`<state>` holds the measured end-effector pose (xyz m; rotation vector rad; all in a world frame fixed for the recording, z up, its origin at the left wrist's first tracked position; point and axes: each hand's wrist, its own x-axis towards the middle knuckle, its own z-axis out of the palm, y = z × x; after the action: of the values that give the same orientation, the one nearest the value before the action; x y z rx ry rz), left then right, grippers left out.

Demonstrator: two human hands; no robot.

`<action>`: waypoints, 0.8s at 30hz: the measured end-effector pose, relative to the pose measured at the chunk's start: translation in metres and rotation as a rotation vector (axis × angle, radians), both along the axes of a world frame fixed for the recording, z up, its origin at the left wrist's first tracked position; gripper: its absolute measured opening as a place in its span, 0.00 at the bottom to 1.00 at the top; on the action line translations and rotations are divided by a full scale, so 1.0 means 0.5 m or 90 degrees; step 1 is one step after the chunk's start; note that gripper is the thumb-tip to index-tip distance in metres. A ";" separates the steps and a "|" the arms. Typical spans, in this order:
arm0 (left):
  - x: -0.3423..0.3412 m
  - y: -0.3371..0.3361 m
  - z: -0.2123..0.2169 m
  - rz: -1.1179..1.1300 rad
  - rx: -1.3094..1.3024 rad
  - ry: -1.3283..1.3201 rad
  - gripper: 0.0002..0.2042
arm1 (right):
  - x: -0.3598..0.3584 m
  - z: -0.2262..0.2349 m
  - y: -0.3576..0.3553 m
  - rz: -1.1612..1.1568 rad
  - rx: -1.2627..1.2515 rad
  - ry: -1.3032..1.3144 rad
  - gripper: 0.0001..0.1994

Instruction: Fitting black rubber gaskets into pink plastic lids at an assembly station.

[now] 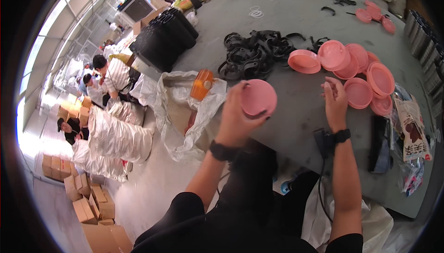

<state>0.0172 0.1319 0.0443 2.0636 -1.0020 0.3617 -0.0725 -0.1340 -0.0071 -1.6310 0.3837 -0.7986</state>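
Note:
My left hand is closed round a round pink lid, raised over the table's near left edge. A small dark piece shows at the lid's lower rim by my fingertips. On the right, my right hand hovers by a pile of pink lids, its fingers loosely bent and a little apart. I see nothing in it. Beyond my hands lies a heap of black plastic clamp rings. More pink lids and a few black clips sit at the far right of the grey table.
An open white sack with an orange container in its mouth stands at the table's left edge. Black tubes are stacked behind it. Plastic packages lie on the right. Several people, full sacks and cardboard boxes are on the left.

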 end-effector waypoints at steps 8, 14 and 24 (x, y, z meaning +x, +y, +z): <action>0.086 0.338 -0.039 0.402 0.010 -0.042 0.42 | 0.012 -0.024 -0.003 0.002 -0.025 0.006 0.11; 0.134 0.450 -0.161 0.591 0.287 0.083 0.46 | 0.008 0.003 0.004 -0.049 -0.094 0.035 0.14; 0.068 0.046 -0.016 0.097 0.009 -0.059 0.33 | 0.016 -0.016 -0.015 -0.131 -0.531 0.036 0.30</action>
<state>0.0514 0.1548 0.0364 2.1587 -0.9069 0.5345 -0.0643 -0.1413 -0.0149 -2.4163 0.2698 -1.1609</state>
